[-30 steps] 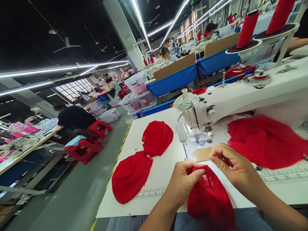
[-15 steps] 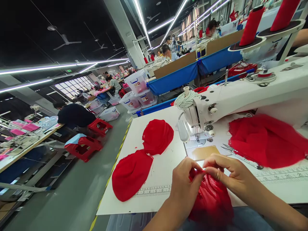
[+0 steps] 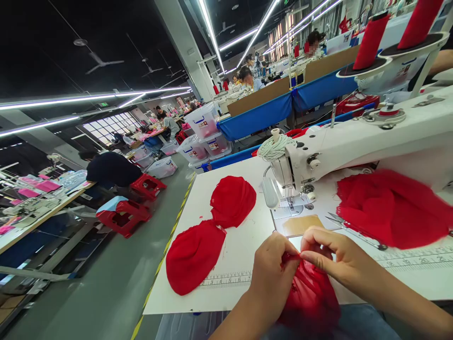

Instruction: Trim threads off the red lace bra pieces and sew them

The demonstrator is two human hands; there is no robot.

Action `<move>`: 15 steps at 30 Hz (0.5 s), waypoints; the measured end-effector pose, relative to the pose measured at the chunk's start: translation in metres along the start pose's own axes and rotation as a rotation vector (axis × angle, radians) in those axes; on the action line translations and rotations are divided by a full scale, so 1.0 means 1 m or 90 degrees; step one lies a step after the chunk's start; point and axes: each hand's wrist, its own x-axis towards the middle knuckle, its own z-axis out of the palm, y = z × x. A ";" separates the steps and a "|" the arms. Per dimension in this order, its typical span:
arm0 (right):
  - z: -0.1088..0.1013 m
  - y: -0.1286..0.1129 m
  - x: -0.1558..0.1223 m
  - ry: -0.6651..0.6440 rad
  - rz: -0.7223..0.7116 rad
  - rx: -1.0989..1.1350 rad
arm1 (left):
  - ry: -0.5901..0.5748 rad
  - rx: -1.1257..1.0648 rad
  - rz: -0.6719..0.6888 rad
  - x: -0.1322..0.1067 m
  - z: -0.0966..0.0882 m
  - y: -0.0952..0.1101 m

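Just now the left hand (image 3: 274, 274) and right hand (image 3: 331, 255) meet, fingertips pinched on the crumpled red mesh fabric piece (image 3: 309, 297) at the white table's (image 3: 240, 250) near edge, apparently unsewn, while two rounded red fabric stacks (image 3: 193, 255) lie left of the white sewing machine (image 3: 354, 141).

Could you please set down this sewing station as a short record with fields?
left hand: fingers pinch red fabric piece
right hand: fingers pinch the same piece's top edge
sewing machine: white, behind the hands
scissors: lying right of the hands
stacked red pieces: two piles, left on white table
red fabric heap: under machine arm
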 end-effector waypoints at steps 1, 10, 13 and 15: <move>-0.001 0.000 0.000 0.011 0.014 0.010 | 0.003 0.016 0.019 0.000 0.000 -0.001; -0.003 0.002 0.000 0.001 -0.076 -0.053 | 0.066 0.181 0.274 -0.004 0.000 -0.004; -0.003 0.004 -0.001 0.021 -0.038 -0.042 | 0.087 0.219 0.296 -0.005 -0.001 -0.004; -0.004 0.004 0.000 0.065 -0.013 -0.012 | 0.103 0.231 0.325 -0.005 -0.002 -0.005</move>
